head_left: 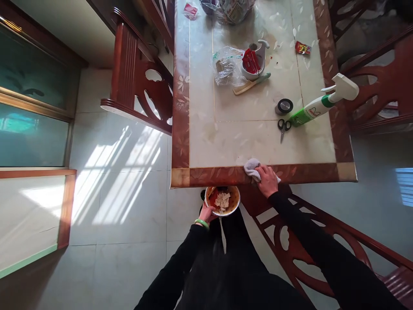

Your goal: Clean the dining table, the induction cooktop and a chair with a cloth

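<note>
My left hand [209,212] grips the rim of a round bowl [239,202], held below the table's near edge. Crumpled pale scraps [222,200] lie inside the bowl, over something red and orange. On the near edge of the table [245,144], my right hand [267,181] is closed on a greyish cloth [252,168], which bunches out to the left of the fingers. Part of the cloth is hidden under the hand.
Scissors [283,128], a black tape roll [284,106] and a green-and-white spray bottle [311,113] are on the table's right. Farther back are a comb [248,86], a white cup [253,75], plastic wrapping [227,69] and a red packet [302,48]. Wooden chairs [125,69] stand around the table.
</note>
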Demonstrator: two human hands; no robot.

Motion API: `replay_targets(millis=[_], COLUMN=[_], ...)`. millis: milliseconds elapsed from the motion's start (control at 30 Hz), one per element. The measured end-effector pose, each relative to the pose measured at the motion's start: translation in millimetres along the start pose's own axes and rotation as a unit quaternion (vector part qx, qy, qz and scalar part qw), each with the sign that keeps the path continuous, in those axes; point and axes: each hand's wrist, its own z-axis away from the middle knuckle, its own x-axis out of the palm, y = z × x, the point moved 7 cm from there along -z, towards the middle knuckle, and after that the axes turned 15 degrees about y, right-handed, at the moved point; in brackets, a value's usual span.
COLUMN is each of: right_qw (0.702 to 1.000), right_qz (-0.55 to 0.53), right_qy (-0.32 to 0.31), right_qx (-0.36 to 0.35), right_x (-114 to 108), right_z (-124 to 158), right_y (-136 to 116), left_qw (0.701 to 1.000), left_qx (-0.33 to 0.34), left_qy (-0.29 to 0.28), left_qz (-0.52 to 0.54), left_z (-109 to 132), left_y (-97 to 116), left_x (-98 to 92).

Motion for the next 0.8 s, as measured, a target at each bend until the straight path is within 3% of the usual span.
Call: replay_targets(millis=[67,200,267,333,467,533,633,700,800], right_qw=[1.000,0.999,0.999,0.998,0.999,0.999,1.000,0.999,0.999], right_qz=[-0.003,-0.025,-0.037,-0.042,-0.028,-0.017,-0.020,-0.027,-0.034], right_qy=[0.004,0.023,0.036,0.032,0.007,0.003,0.005,0.009,0.007], right_qx=[0.001,0.003,0.014,0.016,0.020,0.027,0.021,0.026,0.034], right_x=[1.8,31.3,36.2,28.4,5.9,6.3,18.7,22.6,14.5], right_z=[-3.4,-89.7,-112.2,-95.7,-26.2,-27.5,-65.8,-76.3,-44.5], right_y=[1.4,-21.9,-29.0,-26.7,-9.1,-8.1,-20.2,-24.9,-22.0], left_qw=[1.000,1.000,0.999,0.999,0.999,0.999,0.999,0.999,0.999], left_qx=[-0.006,-0.006,-0.005,-0.005,-0.005,-0.006,-0.005,0.004,0.008], left_qy=[0.000,0.019,0.037,0.046,0.036,0.038,0.043,0.042,0.041], left_qz=[-0.001,0.009,0.010,0.008,0.011,0.017,0.012,0.003,-0.007], left_z=[-1.7,-4.6,-4.5,-3.9,-5.5,-8.5,-12.4,-12.9,-10.7], left_y=[-2.2,-4.4,-4.6,-4.6,-4.6,-5.1,-5.9,-5.1,-4.6], left_x=[-0.3,-1.0,-2.0,-2.5,-1.1,-1.2,-1.3,-1.2,-2.2])
